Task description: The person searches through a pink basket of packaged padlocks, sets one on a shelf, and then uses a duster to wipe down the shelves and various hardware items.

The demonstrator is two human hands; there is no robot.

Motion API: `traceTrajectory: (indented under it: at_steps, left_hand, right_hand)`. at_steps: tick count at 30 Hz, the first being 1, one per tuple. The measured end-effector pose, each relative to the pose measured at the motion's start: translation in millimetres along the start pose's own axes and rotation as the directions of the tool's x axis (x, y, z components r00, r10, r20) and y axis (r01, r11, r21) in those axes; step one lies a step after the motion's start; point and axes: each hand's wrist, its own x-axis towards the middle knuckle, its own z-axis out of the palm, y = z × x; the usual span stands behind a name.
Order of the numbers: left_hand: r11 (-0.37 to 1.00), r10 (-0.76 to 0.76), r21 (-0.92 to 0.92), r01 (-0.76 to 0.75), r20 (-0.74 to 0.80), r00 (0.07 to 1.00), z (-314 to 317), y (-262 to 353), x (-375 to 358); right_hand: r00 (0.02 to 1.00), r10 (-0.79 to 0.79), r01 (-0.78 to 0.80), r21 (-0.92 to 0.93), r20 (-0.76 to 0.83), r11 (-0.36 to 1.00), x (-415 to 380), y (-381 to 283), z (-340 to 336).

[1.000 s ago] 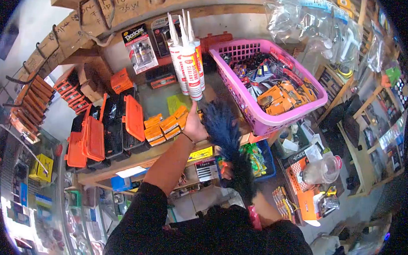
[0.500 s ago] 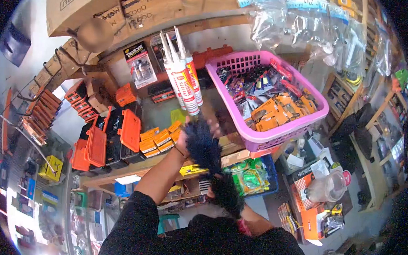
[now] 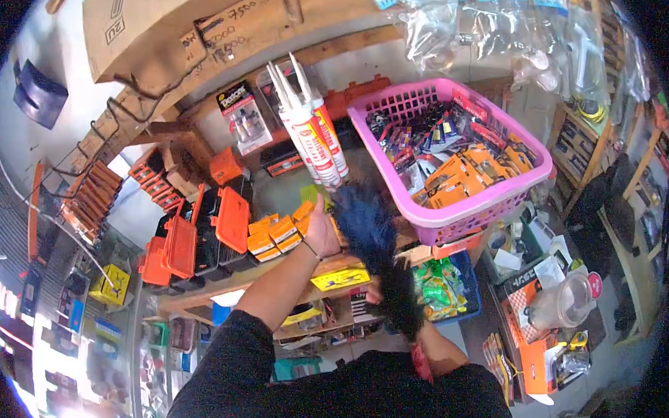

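A black fluffy duster (image 3: pixel 367 220) slants up the middle of the view, its tip just below the silicone sealant tubes (image 3: pixel 312 136). My right hand (image 3: pixel 375 291) is closed around its lower part, mostly hidden by the dark fluff. Beside the duster's upper part, my left hand (image 3: pixel 320 234) has a finger stretched upward; its other fingers are partly covered by the fluff. Small yellow-orange boxes (image 3: pixel 276 235) stand right by this hand, along the shelf edge. The sealant tubes stand upright together, nozzles up.
A pink basket (image 3: pixel 466 218) full of packaged items sits right of the tubes. Black and orange cases (image 3: pixel 232 219) line the shelf at left. Below the basket is a blue bin (image 3: pixel 466 288) of green packets. Clear plastic bags (image 3: pixel 502 44) hang overhead.
The view has shifted, so the shelf items sit further right. My left hand, earlier behind the duster with fingers showing on both sides, is now more to its left.
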Motion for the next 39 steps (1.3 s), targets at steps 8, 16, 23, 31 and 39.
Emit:
traceTrajectory:
  at_steps: [8, 16, 23, 31, 39]
  left_hand:
    - [0.998, -0.067, -0.01, 0.067, 0.036, 0.997, -3, 0, 0]
    - [0.996, 0.06, -0.083, -0.044, 0.197, 0.979, -32, -4, 9]
    - [0.985, 0.039, -0.167, 0.041, 0.446, 0.894, -49, -7, 18]
    - [0.995, 0.102, -0.003, -0.102, 0.056, 0.993, -20, -7, 5]
    - [0.989, 0.02, -0.149, -0.016, 0.028, 0.999, -11, -7, 1]
  right_hand:
    - [0.988, -0.108, 0.025, -0.57, -0.113, 0.821, -20, -16, 45]
    - [0.988, 0.016, -0.075, -0.383, -0.155, 0.921, -27, 6, 49]
    - [1.0, -0.015, 0.029, -0.828, 0.025, 0.561, -33, 10, 68]
    - [0.974, -0.043, -0.14, -0.74, -0.222, 0.658, -17, 35, -2]
    - [0.986, -0.105, 0.12, -0.116, 0.13, 0.986, -9, 40, -24]
